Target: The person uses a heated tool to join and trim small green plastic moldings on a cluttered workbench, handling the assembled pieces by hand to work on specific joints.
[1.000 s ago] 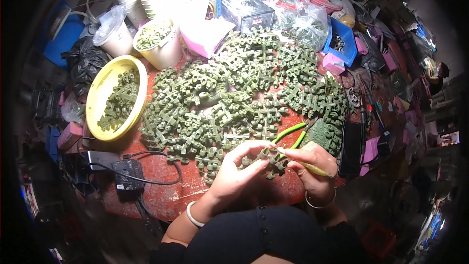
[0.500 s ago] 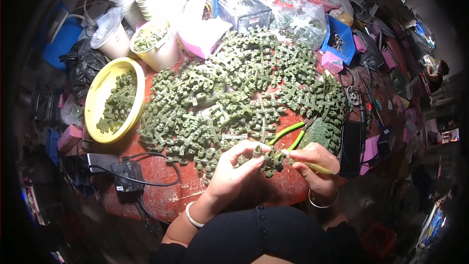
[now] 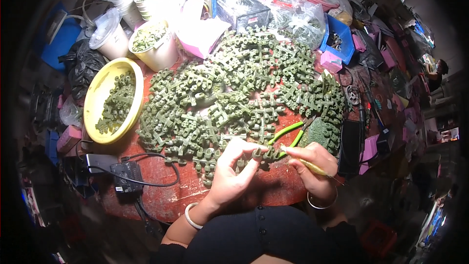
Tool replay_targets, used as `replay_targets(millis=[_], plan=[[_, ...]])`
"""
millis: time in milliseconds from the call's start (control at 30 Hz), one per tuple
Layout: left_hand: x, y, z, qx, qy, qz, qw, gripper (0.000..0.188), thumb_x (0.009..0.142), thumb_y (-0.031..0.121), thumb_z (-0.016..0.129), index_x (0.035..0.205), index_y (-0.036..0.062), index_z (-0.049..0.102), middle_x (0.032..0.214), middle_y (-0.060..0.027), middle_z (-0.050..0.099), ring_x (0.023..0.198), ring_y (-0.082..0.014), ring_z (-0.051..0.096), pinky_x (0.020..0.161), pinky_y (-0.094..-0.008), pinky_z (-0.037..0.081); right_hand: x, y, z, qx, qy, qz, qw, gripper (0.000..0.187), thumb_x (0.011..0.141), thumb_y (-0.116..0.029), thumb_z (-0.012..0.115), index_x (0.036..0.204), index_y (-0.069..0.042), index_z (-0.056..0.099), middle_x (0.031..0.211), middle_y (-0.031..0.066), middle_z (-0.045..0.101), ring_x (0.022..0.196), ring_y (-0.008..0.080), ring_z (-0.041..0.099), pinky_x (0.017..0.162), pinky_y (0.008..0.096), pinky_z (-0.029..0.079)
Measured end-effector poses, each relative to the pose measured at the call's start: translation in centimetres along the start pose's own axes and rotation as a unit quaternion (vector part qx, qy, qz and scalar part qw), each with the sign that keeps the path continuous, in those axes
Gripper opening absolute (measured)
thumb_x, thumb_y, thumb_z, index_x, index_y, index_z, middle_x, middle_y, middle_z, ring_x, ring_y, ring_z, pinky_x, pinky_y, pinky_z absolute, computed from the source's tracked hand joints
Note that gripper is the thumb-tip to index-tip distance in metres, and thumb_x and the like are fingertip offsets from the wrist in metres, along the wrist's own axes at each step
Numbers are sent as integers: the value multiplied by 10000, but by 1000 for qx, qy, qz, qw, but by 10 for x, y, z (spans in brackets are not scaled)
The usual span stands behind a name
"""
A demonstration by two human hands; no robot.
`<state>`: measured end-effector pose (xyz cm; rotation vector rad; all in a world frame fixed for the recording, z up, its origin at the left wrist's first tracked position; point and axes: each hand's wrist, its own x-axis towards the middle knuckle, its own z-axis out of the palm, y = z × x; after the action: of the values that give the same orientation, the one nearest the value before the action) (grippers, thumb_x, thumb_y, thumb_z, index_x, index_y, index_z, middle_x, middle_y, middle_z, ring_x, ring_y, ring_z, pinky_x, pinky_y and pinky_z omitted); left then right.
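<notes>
My left hand [image 3: 233,168] pinches a dark green moulded cluster [image 3: 269,155] of small cup-like parts between thumb and fingers, just above the table's near edge. On the other side, my right hand [image 3: 315,164] is closed round a slim yellowish pen-like tool [image 3: 316,168]. Its fingertips meet the cluster's right end; the tool's working tip is too small to make out. Right behind the hands lie pliers [image 3: 288,130] with bright green handles, jaws pointing away to the right. A large heap of similar green clusters [image 3: 215,102] spreads across the red table [image 3: 185,198].
At left, a yellow basin [image 3: 90,112] holds more clusters. A black power adapter [image 3: 127,176] and cable sit at the near left. White buckets [image 3: 156,56] with green bits, plastic bags and a blue bin [image 3: 344,51] line the back. Right of the heap are a green textured pad [image 3: 320,134] and tools.
The green cluster has been turned in my fingers, so its lower parts no longer hang down as far. My right hand has shifted slightly left and up with the tool.
</notes>
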<state>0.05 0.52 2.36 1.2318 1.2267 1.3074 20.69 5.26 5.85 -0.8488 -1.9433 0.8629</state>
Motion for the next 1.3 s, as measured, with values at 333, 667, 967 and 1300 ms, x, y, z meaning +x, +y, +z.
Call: replay_targets(millis=[333, 667, 967, 1300], plan=[[2, 4, -1, 62, -5, 41, 997, 217, 865, -29, 635, 1054, 58, 697, 921, -48, 592, 906, -186, 540, 859, -296, 418, -1, -2, -2, 4, -8, 29, 1000, 253, 811, -13, 762, 1062, -7, 731, 808, 85, 671, 657, 176, 577, 612, 285, 454], [5, 2, -3, -95, -58, -71, 991, 231, 875, -8, 615, 1094, 54, 656, 1013, -12, 569, 856, -108, 514, 769, -249, 419, -2, 1, -3, 77, 9, 53, 996, 198, 833, -27, 744, 1026, 11, 723, 858, 106, 687, 715, 176, 597, 655, 287, 468], [3, -4, -6, -332, -100, -202, 916, 279, 901, 46, 628, 1178, 68, 606, 1114, -8, 581, 894, -83, 533, 765, -247, 448, -22, 33, 13, 466, 49, 228, 854, 257, 890, -121, 728, 1058, 68, 684, 938, 100, 674, 807, 123, 598, 738, 241, 465], [0, -13, -4, -450, -109, -249, 851, 310, 862, 23, 660, 1148, 79, 552, 1077, -80, 606, 929, -168, 602, 712, -255, 514, -30, 35, 24, 463, 61, 223, 856, 217, 904, -67, 696, 1077, 61, 680, 948, 89, 663, 807, 120, 596, 731, 226, 464]])
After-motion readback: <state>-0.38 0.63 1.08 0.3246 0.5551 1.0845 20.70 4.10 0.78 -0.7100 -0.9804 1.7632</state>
